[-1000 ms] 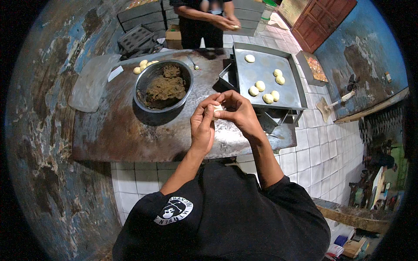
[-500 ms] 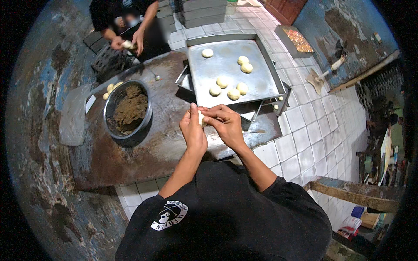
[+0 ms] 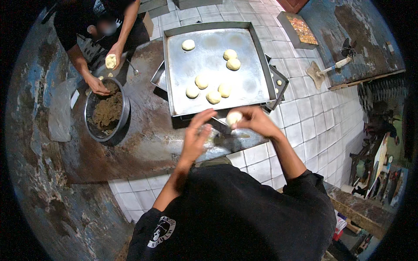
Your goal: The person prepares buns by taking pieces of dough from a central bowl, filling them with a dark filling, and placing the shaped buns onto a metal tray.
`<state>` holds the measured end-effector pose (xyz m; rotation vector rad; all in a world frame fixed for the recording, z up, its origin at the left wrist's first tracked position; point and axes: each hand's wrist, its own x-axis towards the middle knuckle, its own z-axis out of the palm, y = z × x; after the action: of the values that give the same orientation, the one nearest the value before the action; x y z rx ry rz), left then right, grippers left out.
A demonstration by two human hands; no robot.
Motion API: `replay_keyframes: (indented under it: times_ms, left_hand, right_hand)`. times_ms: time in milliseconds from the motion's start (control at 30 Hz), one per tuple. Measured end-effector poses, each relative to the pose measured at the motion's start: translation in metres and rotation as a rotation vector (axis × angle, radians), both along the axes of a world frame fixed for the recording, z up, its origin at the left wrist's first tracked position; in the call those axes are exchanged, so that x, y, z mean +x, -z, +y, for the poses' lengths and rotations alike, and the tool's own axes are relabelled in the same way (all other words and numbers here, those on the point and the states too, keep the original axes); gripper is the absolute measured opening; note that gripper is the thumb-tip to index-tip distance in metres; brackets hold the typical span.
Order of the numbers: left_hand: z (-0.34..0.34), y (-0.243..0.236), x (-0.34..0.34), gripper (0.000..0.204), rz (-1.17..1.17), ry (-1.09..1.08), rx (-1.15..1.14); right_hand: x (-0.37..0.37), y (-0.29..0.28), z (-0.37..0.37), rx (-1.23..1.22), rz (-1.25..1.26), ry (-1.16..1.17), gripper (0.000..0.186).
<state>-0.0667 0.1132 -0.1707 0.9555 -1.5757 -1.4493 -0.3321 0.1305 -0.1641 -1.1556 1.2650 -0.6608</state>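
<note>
Just below the near edge of a large metal tray [image 3: 191, 65], my right hand [image 3: 257, 123] holds a round pale dough ball [image 3: 233, 118] between thumb and fingers. My left hand [image 3: 195, 136], slightly blurred, is a little left of it with fingers apart and holds nothing. Several dough balls [image 3: 201, 81] sit in the tray, which rests on more metal trays [image 3: 279, 92]. A steel bowl [image 3: 125, 113] of brown crumbly paste [image 3: 106, 114] stands to the left on the stained table [image 3: 96, 163].
A co-worker [image 3: 76, 24] at the upper left holds dough [image 3: 111, 61] in one hand and has the other in the bowl. A plastic bag [image 3: 60, 113] lies at the table's left end. A box [image 3: 298, 30] and a mop [image 3: 314, 76] are on the tiled floor at right.
My hands have parted, the right one moving rightward with the dough ball. The view has swung, the tray now more central. The co-worker's hand has reached into the bowl.
</note>
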Motion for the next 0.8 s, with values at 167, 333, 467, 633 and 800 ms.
replay_keyframes:
  times_ms: [167,333,467,633,800]
  left_hand:
    - [0.002,0.028,0.065,0.032,0.013,-0.316,0.22]
    - [0.023,0.045,0.117,0.023,0.043,-0.612,0.279]
    - [0.025,0.054,0.12,0.023,0.156,-0.694,0.355]
    - [0.026,0.046,0.111,0.023,0.193,-0.71,0.278]
    - [0.027,0.043,0.12,0.021,0.247,-0.783,0.29]
  right_hand:
    - [-0.079,0.073,-0.051,-0.684,1.001,0.046,0.08]
    - [-0.1,0.086,-0.102,-0.423,0.996,0.125,0.036]
    - [-0.099,0.133,-0.164,-0.815,1.172,0.262,0.057]
    - [-0.08,0.16,-0.161,-0.5,1.187,0.082,0.084]
    - [-0.049,0.102,-0.147,-0.866,1.008,0.154,0.057]
